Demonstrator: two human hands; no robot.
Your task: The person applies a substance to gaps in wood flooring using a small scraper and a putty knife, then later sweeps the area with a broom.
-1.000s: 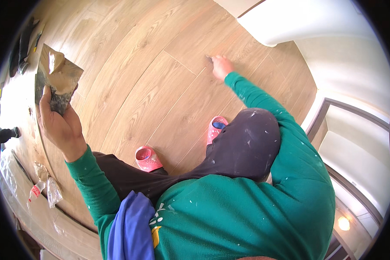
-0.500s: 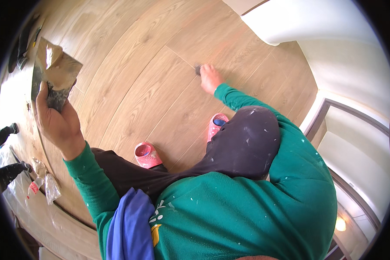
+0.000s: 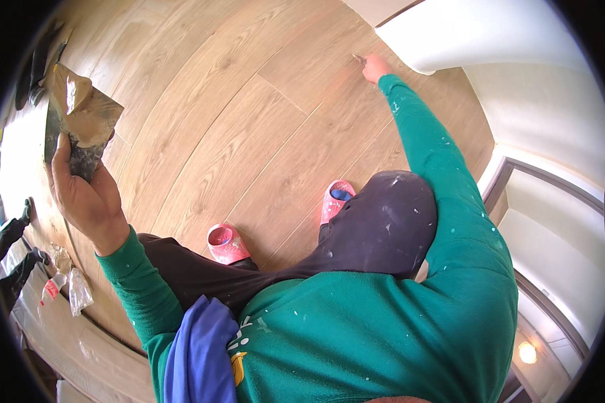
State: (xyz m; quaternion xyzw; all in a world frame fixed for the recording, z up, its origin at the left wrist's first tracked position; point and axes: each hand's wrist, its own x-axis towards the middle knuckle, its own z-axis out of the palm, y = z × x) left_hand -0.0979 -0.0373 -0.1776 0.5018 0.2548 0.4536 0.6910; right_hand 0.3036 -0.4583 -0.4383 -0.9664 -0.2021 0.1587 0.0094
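My left hand [image 3: 93,205] is closed on the lower edge of a square, smeared plate [image 3: 106,102], raised off the floor at the left. A lump of tan, putty-like paste [image 3: 77,93] sits on the plate's upper part. Far ahead, my right arm is stretched out over the wood-plank floor [image 3: 242,141]. My right hand [image 3: 376,68] is closed on a small, thin scraper [image 3: 358,59], whose tip is at the planks near the white wall base. Its exact shape is too small to make out.
Pink clogs [image 3: 227,243] are on my feet. White wall [image 3: 531,94] and a door frame [image 3: 551,178] stand at the right. At the far left are another person's dark-clothed legs [image 3: 10,235], a crumpled clear plastic bottle [image 3: 81,292] and plastic sheeting [image 3: 37,322].
My right hand has moved forward and right with the scraper, toward the white wall, and the arm has straightened. The left hand and plate have barely shifted.
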